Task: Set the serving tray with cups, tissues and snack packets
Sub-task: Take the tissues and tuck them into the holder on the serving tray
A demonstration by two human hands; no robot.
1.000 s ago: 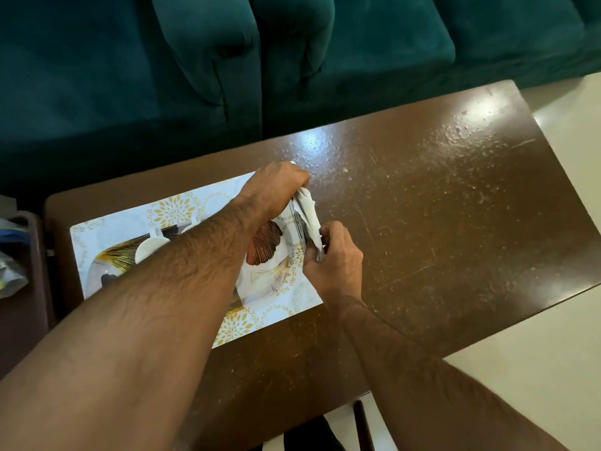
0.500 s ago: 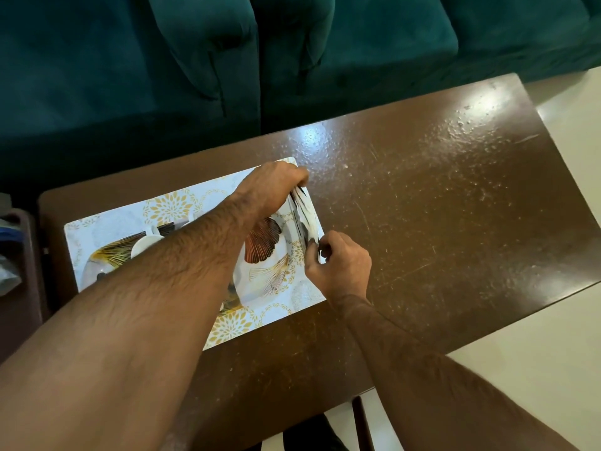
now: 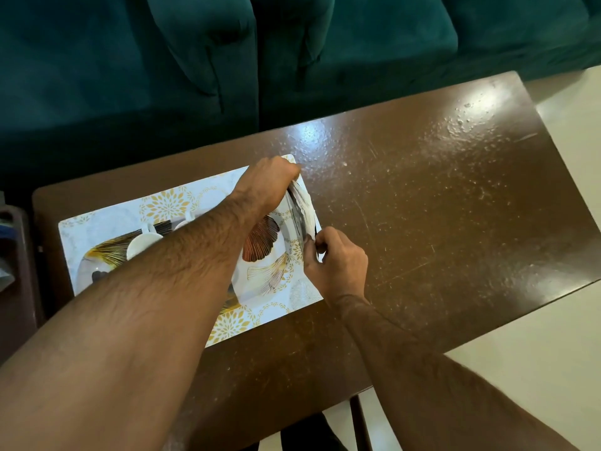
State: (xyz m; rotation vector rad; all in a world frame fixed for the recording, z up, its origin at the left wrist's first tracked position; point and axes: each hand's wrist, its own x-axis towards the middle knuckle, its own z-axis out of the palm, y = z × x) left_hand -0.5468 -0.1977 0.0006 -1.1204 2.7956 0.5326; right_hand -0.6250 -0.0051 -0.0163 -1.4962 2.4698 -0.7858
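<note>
I see both hands pinching the tissues (image 3: 300,209) at the serving tray's (image 3: 305,296) right end: left hand (image 3: 270,183) far end, right hand (image 3: 338,262) near end. My left forearm apparently overhangs 1 cup (image 3: 143,242); withdrawing carelessly could topple it.

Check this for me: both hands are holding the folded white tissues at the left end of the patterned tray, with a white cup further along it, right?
Not quite. The head view shows the left hand and right hand holding the tissues at the tray's right end; the white cup sits toward the left.
</note>
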